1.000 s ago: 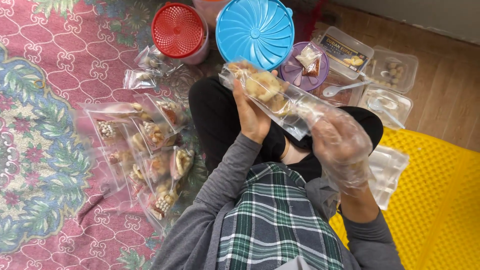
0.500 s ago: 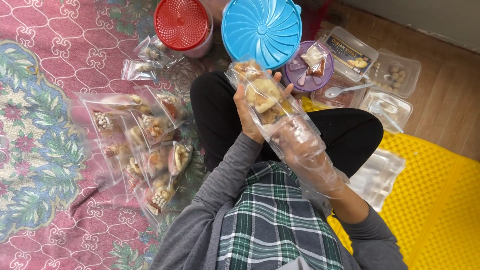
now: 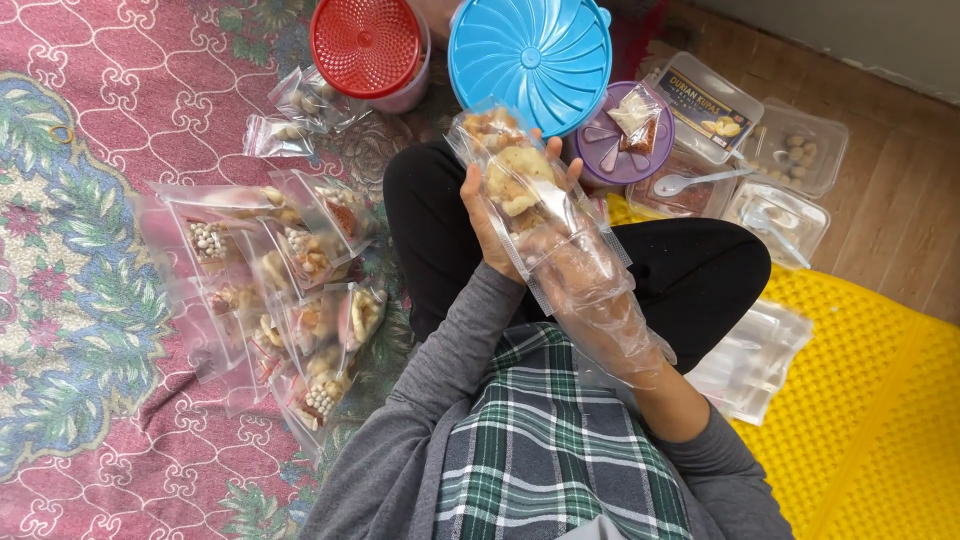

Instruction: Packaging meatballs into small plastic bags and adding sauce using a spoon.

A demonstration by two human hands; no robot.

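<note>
Both grips clasp one clear snack bag [image 3: 522,190]: left hand [image 3: 492,225] behind, gloved right hand [image 3: 580,270] below.

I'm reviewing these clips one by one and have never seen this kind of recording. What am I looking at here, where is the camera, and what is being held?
There is no machine: a seated person works with two hands, filmed by a head-worn camera looking down. The left hand holds a clear bag of snacks; the right hand, in a thin plastic glove, is pushed into its opening. On the patterned rug lie filled bags. Ahead stand a red-lidded jar, a blue lid, a purple lid and clear boxes. Empty bags lie on a yellow mat.
</note>
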